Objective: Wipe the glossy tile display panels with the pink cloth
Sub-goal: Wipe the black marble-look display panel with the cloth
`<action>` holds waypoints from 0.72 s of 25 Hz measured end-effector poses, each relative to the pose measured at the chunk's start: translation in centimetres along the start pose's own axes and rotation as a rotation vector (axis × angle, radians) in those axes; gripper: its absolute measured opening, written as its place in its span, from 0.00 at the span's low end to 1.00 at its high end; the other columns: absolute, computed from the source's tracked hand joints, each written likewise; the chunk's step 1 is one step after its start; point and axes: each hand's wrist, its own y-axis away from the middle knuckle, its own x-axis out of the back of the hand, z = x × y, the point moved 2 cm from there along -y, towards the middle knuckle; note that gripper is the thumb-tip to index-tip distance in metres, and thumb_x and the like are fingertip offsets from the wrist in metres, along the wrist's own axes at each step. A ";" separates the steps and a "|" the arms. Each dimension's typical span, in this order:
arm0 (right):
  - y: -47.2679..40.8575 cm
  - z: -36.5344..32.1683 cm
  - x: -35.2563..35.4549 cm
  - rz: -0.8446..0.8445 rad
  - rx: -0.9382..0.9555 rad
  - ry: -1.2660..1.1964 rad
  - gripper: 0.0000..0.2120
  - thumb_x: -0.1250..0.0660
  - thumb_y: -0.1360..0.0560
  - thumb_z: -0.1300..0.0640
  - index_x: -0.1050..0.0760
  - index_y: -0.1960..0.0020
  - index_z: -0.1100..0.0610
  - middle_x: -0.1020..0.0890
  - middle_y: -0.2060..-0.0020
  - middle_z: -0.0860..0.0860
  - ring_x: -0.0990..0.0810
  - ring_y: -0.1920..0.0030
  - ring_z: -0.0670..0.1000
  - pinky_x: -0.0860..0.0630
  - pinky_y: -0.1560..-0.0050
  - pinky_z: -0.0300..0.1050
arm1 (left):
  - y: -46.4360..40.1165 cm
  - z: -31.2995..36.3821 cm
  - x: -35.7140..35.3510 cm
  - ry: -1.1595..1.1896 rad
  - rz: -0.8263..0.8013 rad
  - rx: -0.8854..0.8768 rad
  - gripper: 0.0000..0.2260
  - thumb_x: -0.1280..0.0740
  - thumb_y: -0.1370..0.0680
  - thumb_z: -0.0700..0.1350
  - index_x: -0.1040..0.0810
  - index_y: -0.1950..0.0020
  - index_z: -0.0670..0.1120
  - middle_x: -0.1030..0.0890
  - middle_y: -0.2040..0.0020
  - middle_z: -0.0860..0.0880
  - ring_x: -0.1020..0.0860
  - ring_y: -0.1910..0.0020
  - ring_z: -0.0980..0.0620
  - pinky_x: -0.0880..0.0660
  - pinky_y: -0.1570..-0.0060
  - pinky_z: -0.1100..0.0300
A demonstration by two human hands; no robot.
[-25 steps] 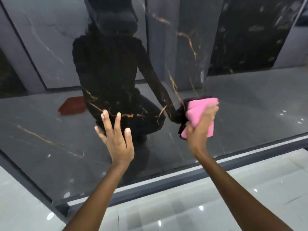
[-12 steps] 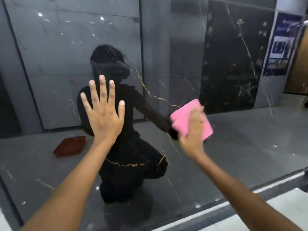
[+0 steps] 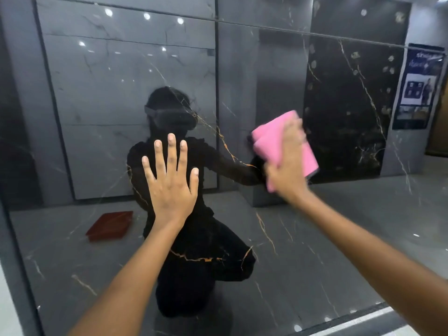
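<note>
A large glossy dark tile panel with gold and white veins fills the view and mirrors the room. My left hand lies flat against it near the middle, fingers straight and spread. My right hand presses a folded pink cloth against the panel at the right of centre, with the fingers laid over the cloth and its edges showing around them. The cloth's lower left corner hangs below my palm.
The panel's dark frame runs down the left side, and a pale floor strip shows at the bottom right. Reflections show a kneeling person, a red tray on the floor, other tile panels and a poster at the far right.
Both hands have moved up the panel, the cloth sliding up and to the right. The view has tilted up, and the floor edge has dropped to the bottom corner.
</note>
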 end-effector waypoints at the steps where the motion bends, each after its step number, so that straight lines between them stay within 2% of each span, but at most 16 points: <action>1: 2.6 -1.8 -1.4 -0.206 0.408 0.090 0.41 0.41 0.29 0.63 0.56 0.21 0.58 0.45 0.24 0.61 0.47 0.24 0.58 0.53 0.23 0.53 | 0.0 0.0 0.0 -0.005 -0.001 0.003 0.28 0.50 0.17 0.54 0.52 0.19 0.47 0.51 0.19 0.44 0.55 0.21 0.42 0.59 0.25 0.42; 2: 4.5 -2.4 -2.1 -0.384 0.724 0.217 0.38 0.43 0.29 0.61 0.53 0.21 0.57 0.42 0.24 0.61 0.45 0.24 0.57 0.50 0.24 0.54 | 0.0 0.1 0.1 -0.007 0.001 0.005 0.28 0.50 0.17 0.54 0.52 0.19 0.47 0.50 0.19 0.44 0.55 0.21 0.42 0.59 0.25 0.42; 3: 4.1 -1.9 -1.6 -0.442 0.907 0.334 0.36 0.44 0.28 0.59 0.50 0.22 0.59 0.39 0.25 0.59 0.44 0.25 0.56 0.50 0.24 0.51 | 0.0 0.1 0.1 -0.003 0.001 0.008 0.28 0.50 0.17 0.54 0.51 0.19 0.47 0.51 0.19 0.44 0.55 0.21 0.42 0.59 0.25 0.42; 4: 1.9 -0.6 -0.2 -0.374 0.901 0.371 0.33 0.44 0.27 0.59 0.46 0.23 0.61 0.37 0.26 0.60 0.41 0.26 0.55 0.50 0.24 0.46 | 0.2 0.1 0.0 0.005 0.002 0.009 0.28 0.50 0.17 0.54 0.51 0.19 0.47 0.51 0.19 0.44 0.55 0.21 0.43 0.59 0.25 0.42; 5: -0.8 0.6 1.2 -0.272 0.695 0.319 0.31 0.42 0.26 0.59 0.44 0.24 0.63 0.34 0.28 0.61 0.38 0.28 0.56 0.49 0.25 0.42 | 0.1 0.1 -0.1 0.006 0.006 0.005 0.28 0.50 0.17 0.54 0.51 0.19 0.47 0.51 0.19 0.44 0.55 0.21 0.43 0.59 0.25 0.42; 6: -3.9 1.6 3.3 -0.140 0.368 0.215 0.31 0.40 0.26 0.60 0.43 0.25 0.65 0.33 0.29 0.63 0.36 0.30 0.58 0.46 0.27 0.39 | 0.0 0.1 -0.1 -0.001 0.007 0.002 0.27 0.50 0.17 0.54 0.50 0.19 0.47 0.51 0.19 0.44 0.55 0.21 0.43 0.58 0.25 0.42; 8: -8.5 2.6 6.5 0.162 -0.188 0.055 0.35 0.39 0.27 0.61 0.48 0.24 0.67 0.38 0.27 0.63 0.39 0.28 0.60 0.46 0.27 0.46 | -0.2 0.1 0.0 -0.012 0.004 -0.005 0.27 0.50 0.17 0.54 0.49 0.19 0.46 0.49 0.19 0.44 0.53 0.21 0.42 0.56 0.25 0.41; 9: -9.1 1.8 6.5 0.187 -0.342 0.022 0.35 0.38 0.26 0.61 0.49 0.24 0.68 0.41 0.26 0.64 0.42 0.26 0.61 0.48 0.25 0.50 | -0.1 0.2 0.2 -0.004 0.009 -0.006 0.27 0.49 0.18 0.54 0.48 0.20 0.46 0.48 0.20 0.44 0.51 0.21 0.42 0.54 0.25 0.40; 10: -8.7 -0.4 5.7 0.113 -0.361 0.022 0.31 0.38 0.25 0.61 0.45 0.26 0.69 0.38 0.27 0.65 0.39 0.27 0.61 0.45 0.25 0.50 | -0.1 0.4 0.6 0.026 0.023 0.000 0.27 0.48 0.18 0.53 0.45 0.21 0.46 0.46 0.20 0.45 0.49 0.22 0.42 0.50 0.27 0.39; 11: -7.5 -2.9 4.5 -0.006 -0.223 0.012 0.24 0.39 0.23 0.59 0.36 0.30 0.70 0.29 0.33 0.64 0.31 0.32 0.61 0.39 0.28 0.48 | -0.6 0.6 1.0 0.079 0.046 0.013 0.25 0.47 0.19 0.52 0.41 0.22 0.47 0.42 0.21 0.45 0.46 0.23 0.43 0.46 0.29 0.37; 12: -5.6 -5.1 3.2 -0.171 0.056 0.075 0.20 0.42 0.21 0.57 0.31 0.35 0.69 0.24 0.38 0.63 0.25 0.37 0.60 0.35 0.30 0.47 | -1.8 0.7 1.7 0.139 0.079 0.021 0.24 0.46 0.19 0.51 0.38 0.24 0.47 0.39 0.23 0.46 0.43 0.24 0.44 0.43 0.31 0.37; 13: -3.7 -6.9 1.7 -0.355 0.365 0.211 0.23 0.44 0.22 0.56 0.33 0.32 0.69 0.26 0.35 0.64 0.27 0.34 0.61 0.41 0.27 0.46 | -3.8 0.6 2.5 0.183 0.116 0.016 0.22 0.45 0.20 0.50 0.36 0.26 0.48 0.37 0.24 0.46 0.41 0.25 0.45 0.42 0.32 0.38; 14: -3.2 -7.2 1.3 -0.457 0.657 0.383 0.29 0.44 0.24 0.56 0.41 0.25 0.67 0.35 0.27 0.63 0.37 0.26 0.59 0.53 0.24 0.46 | -6.1 0.4 3.2 0.205 0.138 0.010 0.22 0.45 0.20 0.50 0.35 0.26 0.48 0.36 0.24 0.47 0.41 0.25 0.45 0.43 0.32 0.40; 15: -5.1 -5.8 2.5 -0.418 0.865 0.494 0.33 0.42 0.24 0.56 0.48 0.22 0.64 0.43 0.23 0.61 0.45 0.23 0.57 0.61 0.24 0.44 | -8.7 0.0 3.7 0.197 0.137 0.009 0.22 0.46 0.20 0.50 0.37 0.25 0.49 0.37 0.23 0.47 0.43 0.24 0.45 0.45 0.30 0.41; 16: -7.8 -4.2 4.1 -0.344 0.771 0.504 0.35 0.41 0.25 0.56 0.50 0.22 0.62 0.44 0.23 0.60 0.46 0.23 0.56 0.60 0.24 0.44 | -11.0 -0.7 4.1 0.154 0.122 0.017 0.24 0.47 0.19 0.52 0.40 0.23 0.49 0.40 0.21 0.47 0.46 0.22 0.44 0.48 0.28 0.41; 18: -13.7 0.0 7.4 -0.088 0.111 0.202 0.33 0.39 0.26 0.55 0.43 0.24 0.63 0.35 0.29 0.61 0.35 0.30 0.56 0.43 0.25 0.52 | -13.4 -1.6 3.9 0.039 0.088 0.034 0.27 0.52 0.18 0.54 0.47 0.20 0.49 0.49 0.19 0.49 0.53 0.21 0.41 0.56 0.27 0.37</action>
